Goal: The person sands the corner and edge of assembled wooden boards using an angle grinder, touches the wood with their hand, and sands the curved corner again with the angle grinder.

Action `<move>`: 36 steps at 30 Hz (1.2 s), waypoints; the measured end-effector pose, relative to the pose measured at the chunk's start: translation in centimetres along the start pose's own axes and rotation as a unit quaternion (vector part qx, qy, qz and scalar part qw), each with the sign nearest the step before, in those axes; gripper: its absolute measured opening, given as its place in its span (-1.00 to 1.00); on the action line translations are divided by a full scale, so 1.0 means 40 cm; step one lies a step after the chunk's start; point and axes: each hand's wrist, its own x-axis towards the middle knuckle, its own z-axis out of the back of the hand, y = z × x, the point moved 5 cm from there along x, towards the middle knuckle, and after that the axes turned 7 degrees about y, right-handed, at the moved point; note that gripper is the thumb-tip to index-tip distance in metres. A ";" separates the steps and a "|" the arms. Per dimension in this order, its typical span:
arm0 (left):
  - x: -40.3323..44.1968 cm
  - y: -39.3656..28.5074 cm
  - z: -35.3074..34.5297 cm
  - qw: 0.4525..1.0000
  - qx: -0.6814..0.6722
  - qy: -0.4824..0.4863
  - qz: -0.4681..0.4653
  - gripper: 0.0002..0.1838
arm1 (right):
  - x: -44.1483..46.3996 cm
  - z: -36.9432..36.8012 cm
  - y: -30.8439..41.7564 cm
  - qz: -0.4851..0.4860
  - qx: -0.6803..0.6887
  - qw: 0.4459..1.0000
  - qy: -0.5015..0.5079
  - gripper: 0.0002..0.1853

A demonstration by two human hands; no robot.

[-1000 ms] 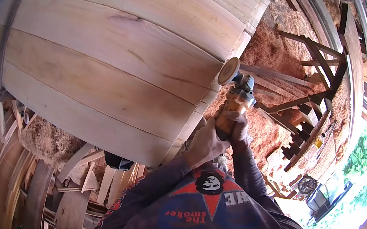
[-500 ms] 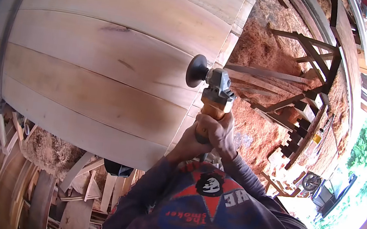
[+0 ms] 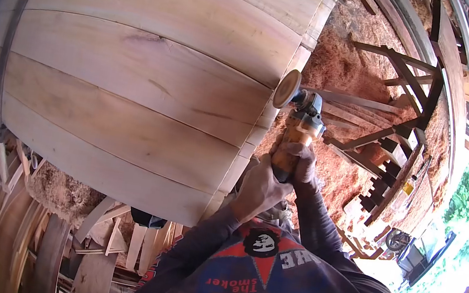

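Observation:
An angle grinder (image 3: 299, 133) with a round sanding disc (image 3: 287, 89) is held in both of my hands. My left hand (image 3: 263, 188) is wrapped around the rear of its body, fingers closed. Closer to the tool's head, my right hand (image 3: 303, 164) grips the other side of the body. The disc is tilted and shows its pale face, at the right edge of a large curved surface of wooden planks (image 3: 154, 74). Whether the disc touches the wood, I cannot tell. Dark seams run between the planks, and a few dark marks show on them.
Reddish sawdust (image 3: 342, 72) covers the ground at right, around a dark wooden frame (image 3: 414, 82). A small yellow bottle (image 3: 408, 186) stands beyond it. Offcuts and boards (image 3: 55, 247) are piled at lower left. A long curved strip (image 3: 11, 46) crosses the planks at far left.
The grinder has moved right, from over the planks to their edge. Its disc has turned from nearly edge-on to show its pale face. Both hands stay wrapped around the tool.

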 end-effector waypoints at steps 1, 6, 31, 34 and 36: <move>-0.002 -0.006 0.003 1.000 -0.008 -0.001 0.001 -0.21 | 0.001 0.001 0.001 0.000 0.001 1.000 0.001 -0.59; 0.004 0.019 0.004 0.999 -0.037 -0.006 -0.006 -0.23 | -0.001 -0.013 0.015 0.010 -0.050 0.999 -0.019 -0.59; 0.031 -0.037 -0.002 1.000 -0.023 -0.003 -0.003 0.02 | 0.024 0.004 0.055 0.010 -0.026 1.000 -0.004 -0.68; 0.021 -0.045 0.011 0.997 -0.037 -0.034 -0.054 -0.08 | 0.036 0.058 0.004 0.080 -0.029 0.996 0.004 -0.66; 0.009 -0.055 0.020 0.998 -0.050 -0.037 -0.033 -0.24 | 0.036 0.052 -0.002 0.088 -0.067 0.993 0.039 -0.55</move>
